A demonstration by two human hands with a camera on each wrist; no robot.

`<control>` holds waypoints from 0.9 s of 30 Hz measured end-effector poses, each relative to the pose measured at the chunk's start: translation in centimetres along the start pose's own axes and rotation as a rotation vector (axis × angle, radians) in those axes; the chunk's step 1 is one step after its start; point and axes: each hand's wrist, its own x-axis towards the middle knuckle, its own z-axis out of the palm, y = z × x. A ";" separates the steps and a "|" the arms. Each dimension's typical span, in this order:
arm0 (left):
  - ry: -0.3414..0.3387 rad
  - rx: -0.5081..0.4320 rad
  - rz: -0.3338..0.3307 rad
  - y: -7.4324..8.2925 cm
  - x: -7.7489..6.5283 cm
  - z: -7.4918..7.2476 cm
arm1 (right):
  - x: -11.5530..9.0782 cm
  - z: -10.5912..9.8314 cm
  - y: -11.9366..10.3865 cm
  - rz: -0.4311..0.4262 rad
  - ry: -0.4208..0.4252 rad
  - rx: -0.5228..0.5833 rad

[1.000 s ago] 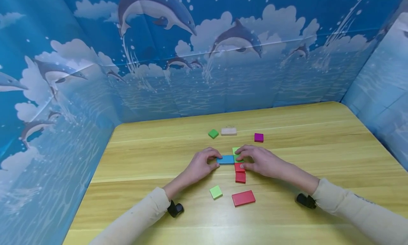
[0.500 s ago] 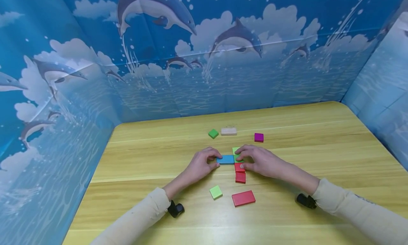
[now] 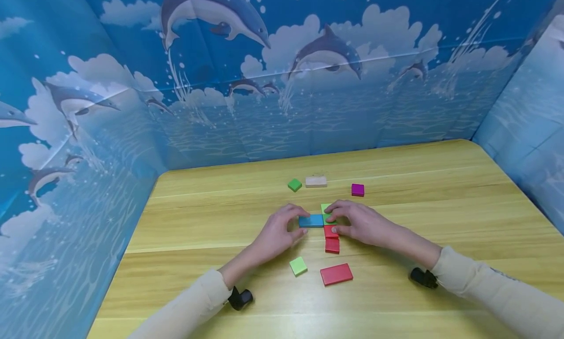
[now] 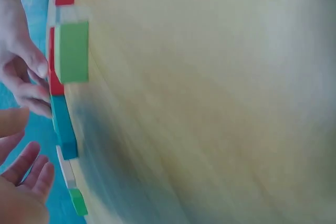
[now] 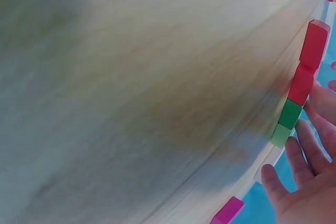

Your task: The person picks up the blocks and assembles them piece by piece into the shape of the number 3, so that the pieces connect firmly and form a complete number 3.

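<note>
A blue rectangular block (image 3: 311, 221) lies flat, its right end against a column of square blocks. From far to near, the column has a light green block (image 3: 325, 208), a green block (image 3: 329, 220), a red block (image 3: 331, 232) and a second red block (image 3: 332, 246), set slightly askew. My left hand (image 3: 276, 233) is at the blue block's left end, thumb and forefinger spread apart; the left wrist view shows nothing held. My right hand (image 3: 365, 224) rests its fingertips on the green blocks and its thumb on the upper red one, partly hiding them.
Toward me lie a loose light green block (image 3: 298, 266) and a larger red rectangular block (image 3: 337, 274). Farther back are a green block (image 3: 294, 184), a pale wooden block (image 3: 316, 182) and a purple block (image 3: 358, 190). Dolphin-printed curtains (image 3: 264, 123) border the wooden table (image 3: 418, 182).
My left thumb has drawn away from the blue block and the left fingers have spread, the hand shifting slightly. My right hand stays in place on the column.
</note>
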 end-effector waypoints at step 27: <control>-0.118 0.048 0.248 3.3 -5.3 2.1 | -0.1 0.1 -0.1 0.000 0.008 -0.023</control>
